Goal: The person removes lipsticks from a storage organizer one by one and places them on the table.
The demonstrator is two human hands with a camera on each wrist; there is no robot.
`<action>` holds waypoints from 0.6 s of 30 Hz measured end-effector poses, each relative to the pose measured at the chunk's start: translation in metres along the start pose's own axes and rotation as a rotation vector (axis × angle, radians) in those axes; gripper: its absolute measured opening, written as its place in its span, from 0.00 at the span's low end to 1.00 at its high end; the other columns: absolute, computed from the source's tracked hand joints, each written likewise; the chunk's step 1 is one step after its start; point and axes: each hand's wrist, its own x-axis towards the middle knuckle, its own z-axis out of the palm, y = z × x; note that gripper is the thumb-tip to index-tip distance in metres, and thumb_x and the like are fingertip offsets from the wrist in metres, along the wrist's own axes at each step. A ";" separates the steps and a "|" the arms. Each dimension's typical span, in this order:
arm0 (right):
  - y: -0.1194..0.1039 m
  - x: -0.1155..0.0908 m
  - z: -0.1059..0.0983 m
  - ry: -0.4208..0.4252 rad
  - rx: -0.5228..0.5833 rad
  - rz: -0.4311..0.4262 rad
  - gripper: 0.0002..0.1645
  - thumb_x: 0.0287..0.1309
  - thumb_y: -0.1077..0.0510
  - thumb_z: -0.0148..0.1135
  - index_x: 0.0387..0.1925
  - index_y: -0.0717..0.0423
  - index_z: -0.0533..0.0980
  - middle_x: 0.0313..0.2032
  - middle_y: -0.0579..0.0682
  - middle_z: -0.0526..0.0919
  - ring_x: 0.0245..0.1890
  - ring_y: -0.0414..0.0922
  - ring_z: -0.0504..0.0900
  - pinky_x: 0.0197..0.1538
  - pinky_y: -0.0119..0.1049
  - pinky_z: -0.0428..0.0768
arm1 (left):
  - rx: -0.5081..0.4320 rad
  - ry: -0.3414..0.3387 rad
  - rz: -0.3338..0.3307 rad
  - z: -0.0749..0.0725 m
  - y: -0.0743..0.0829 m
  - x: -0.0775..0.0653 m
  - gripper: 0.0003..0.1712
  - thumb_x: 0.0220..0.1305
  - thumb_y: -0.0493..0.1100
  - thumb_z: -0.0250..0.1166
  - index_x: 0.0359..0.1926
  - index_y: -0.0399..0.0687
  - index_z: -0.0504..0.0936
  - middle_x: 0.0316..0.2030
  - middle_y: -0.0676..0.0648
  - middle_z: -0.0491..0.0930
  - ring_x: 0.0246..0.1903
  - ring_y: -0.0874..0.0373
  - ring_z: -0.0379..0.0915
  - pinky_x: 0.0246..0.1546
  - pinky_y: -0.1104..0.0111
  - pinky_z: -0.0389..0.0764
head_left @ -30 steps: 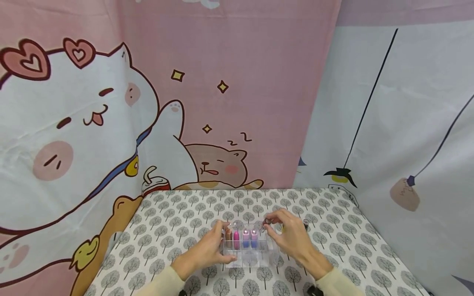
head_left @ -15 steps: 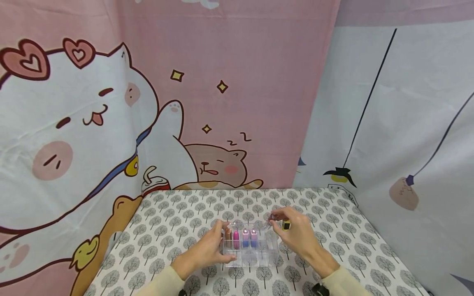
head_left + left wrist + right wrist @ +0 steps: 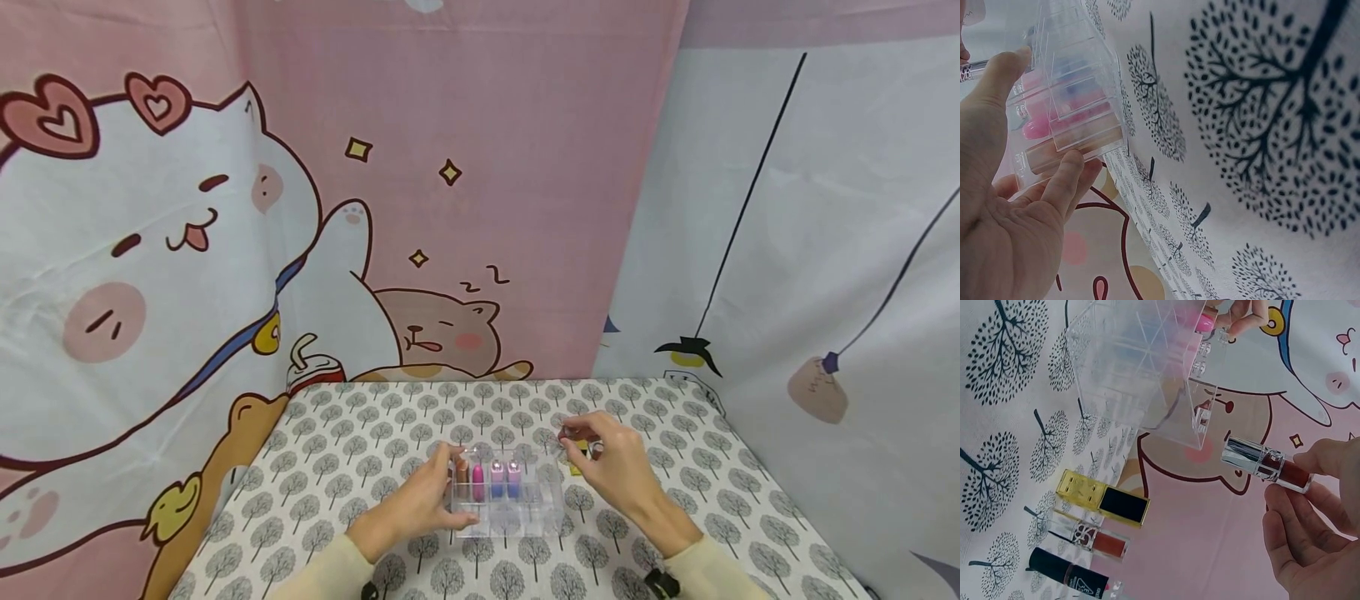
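My left hand (image 3: 422,493) grips the left end of a clear lipstick organizer (image 3: 517,522), thumb in front and fingers round the side. Upright in its back row stand a brown tube (image 3: 462,478), a bright pink lipstick (image 3: 477,482) and two pink-and-blue tubes (image 3: 497,480). Beyond the organizer's right end, my right hand (image 3: 621,463) pinches a lip gloss tube (image 3: 1267,464) between thumb and fingers. This tube has a silver cap and a reddish-brown body, and it is apart from the organizer in the right wrist view.
Right of the organizer stand a yellow-and-black tube (image 3: 1102,497), another lip gloss (image 3: 1092,535) and a black tube (image 3: 1070,574), partly behind my right hand in the head view. A tree-print cloth (image 3: 360,421) covers the table. Cartoon-print curtains (image 3: 525,208) hang behind it.
My right hand has moved right, away from the organizer, carrying the lip gloss. The yellow-and-black tube shows more beside it in the head view. My left hand keeps its grip on the organizer.
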 end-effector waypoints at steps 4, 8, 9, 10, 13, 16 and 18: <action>0.003 -0.001 -0.003 0.000 -0.005 0.006 0.20 0.60 0.71 0.85 0.53 0.61 0.90 0.44 0.52 0.95 0.38 0.47 0.94 0.35 0.23 0.92 | -0.001 -0.001 0.000 0.000 0.000 0.000 0.58 0.61 0.59 0.91 0.78 0.47 0.64 0.72 0.40 0.79 0.63 0.45 0.87 0.67 0.60 0.95; 0.007 -0.001 -0.006 0.015 -0.026 -0.001 0.22 0.58 0.72 0.86 0.53 0.61 0.90 0.43 0.52 0.95 0.38 0.48 0.94 0.37 0.28 0.94 | 0.002 0.000 0.002 0.001 -0.001 0.001 0.57 0.61 0.58 0.91 0.77 0.45 0.64 0.75 0.37 0.78 0.64 0.43 0.87 0.68 0.58 0.95; 0.008 -0.001 -0.008 0.022 -0.037 -0.001 0.22 0.58 0.72 0.86 0.54 0.61 0.90 0.43 0.51 0.95 0.38 0.48 0.94 0.38 0.29 0.94 | 0.004 0.000 0.002 0.002 -0.002 0.001 0.57 0.61 0.58 0.91 0.76 0.44 0.65 0.76 0.37 0.78 0.64 0.43 0.87 0.67 0.58 0.95; 0.010 -0.002 -0.009 0.028 -0.047 -0.002 0.23 0.57 0.72 0.86 0.54 0.60 0.90 0.43 0.51 0.95 0.38 0.48 0.94 0.39 0.30 0.94 | 0.006 0.000 0.001 0.002 -0.002 0.001 0.56 0.61 0.58 0.91 0.76 0.44 0.65 0.77 0.37 0.77 0.64 0.44 0.87 0.67 0.58 0.95; 0.015 -0.002 -0.013 0.037 -0.073 0.005 0.23 0.58 0.70 0.87 0.54 0.59 0.90 0.44 0.50 0.96 0.38 0.48 0.95 0.40 0.30 0.93 | 0.008 -0.002 -0.009 0.002 -0.003 0.001 0.57 0.61 0.59 0.91 0.76 0.44 0.65 0.78 0.38 0.77 0.57 0.52 0.86 0.62 0.64 0.95; 0.019 -0.002 -0.017 0.038 -0.080 0.022 0.23 0.59 0.70 0.87 0.55 0.58 0.90 0.45 0.49 0.96 0.39 0.47 0.95 0.41 0.33 0.95 | 0.010 -0.003 -0.010 0.002 -0.003 0.001 0.56 0.61 0.59 0.91 0.76 0.44 0.65 0.79 0.37 0.76 0.54 0.54 0.85 0.59 0.66 0.94; 0.022 -0.002 -0.020 0.047 -0.088 0.020 0.23 0.58 0.70 0.87 0.55 0.58 0.90 0.45 0.50 0.96 0.39 0.47 0.95 0.43 0.37 0.97 | 0.010 -0.004 -0.010 0.001 -0.002 0.001 0.56 0.61 0.58 0.91 0.76 0.45 0.65 0.79 0.37 0.76 0.56 0.52 0.85 0.60 0.65 0.95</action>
